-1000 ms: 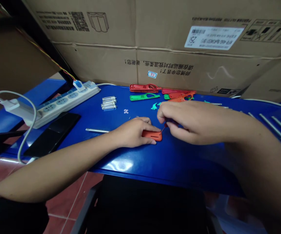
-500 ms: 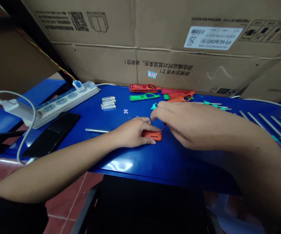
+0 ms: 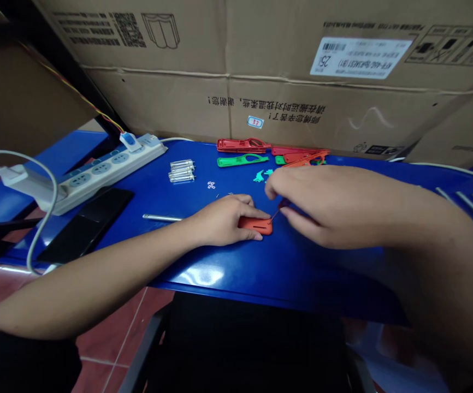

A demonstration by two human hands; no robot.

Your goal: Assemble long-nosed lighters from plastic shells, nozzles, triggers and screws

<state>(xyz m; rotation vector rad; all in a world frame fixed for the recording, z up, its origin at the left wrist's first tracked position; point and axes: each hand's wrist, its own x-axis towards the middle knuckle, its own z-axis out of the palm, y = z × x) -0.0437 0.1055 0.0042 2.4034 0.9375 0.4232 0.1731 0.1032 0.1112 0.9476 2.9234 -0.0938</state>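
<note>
An orange lighter casing [image 3: 264, 226] lies on the blue table, pressed down by my left hand [image 3: 228, 219]. My fingers wrap around its sides, and only the slotted end shows. On the other side of that hand a metal tube [image 3: 160, 218] sticks out; the palm hides whether it joins the casing. My right hand [image 3: 322, 204] is closed on a small screwdriver [image 3: 276, 213], its handle mostly covered by the fingers. The thin shaft slants down to the casing's right end, its tip at a hole there. Tiny screws [image 3: 230, 193] lie just beyond my left hand.
Red lighter shells [image 3: 240, 145], a green shell [image 3: 242, 160] and teal plastic pieces [image 3: 258, 176] lie toward the cardboard box [image 3: 277, 87]. Clear tanks [image 3: 182, 171], a phone [image 3: 87, 225] and a power strip [image 3: 109, 170] are left. Metal tubes [image 3: 472, 212] lie far right.
My right hand has shifted slightly and its fingers have turned around the screwdriver, showing more of the shaft. The left hand and casing stay in place.
</note>
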